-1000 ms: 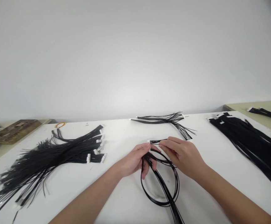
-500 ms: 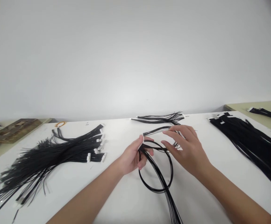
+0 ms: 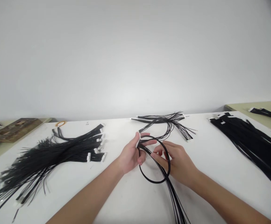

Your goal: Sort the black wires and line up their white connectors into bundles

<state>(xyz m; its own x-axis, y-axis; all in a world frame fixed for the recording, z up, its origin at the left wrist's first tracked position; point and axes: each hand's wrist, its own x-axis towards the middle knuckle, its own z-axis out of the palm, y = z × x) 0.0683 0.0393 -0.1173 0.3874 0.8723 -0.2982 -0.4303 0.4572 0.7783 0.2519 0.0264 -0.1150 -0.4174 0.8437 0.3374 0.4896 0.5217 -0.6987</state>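
Note:
My left hand (image 3: 132, 155) grips a white connector (image 3: 138, 139) of a black wire harness (image 3: 176, 194), thumb on top and some fingers stretched out behind. From the connector the wires run down toward the front edge of the view, and one black strand (image 3: 155, 182) curves round in a large loop. My right hand (image 3: 178, 160) is closed in a pinch at the harness wires, just right of the connector, inside the loop. Its fingertips are partly hidden, so the exact strands between them are hard to make out.
A spread pile of black harnesses (image 3: 63, 152) with white connectors lies left on the white table (image 3: 116, 199). More loose wires (image 3: 170, 119) lie behind my hands. Another black stack (image 3: 249, 140) is at right. An orange ring (image 3: 60, 123) and a wooden board (image 3: 15, 130) sit far left.
My right hand has moved down and left from above the wires, closing from open fingers to a pinch at the harness. The wires behind it now lie lower on the table.

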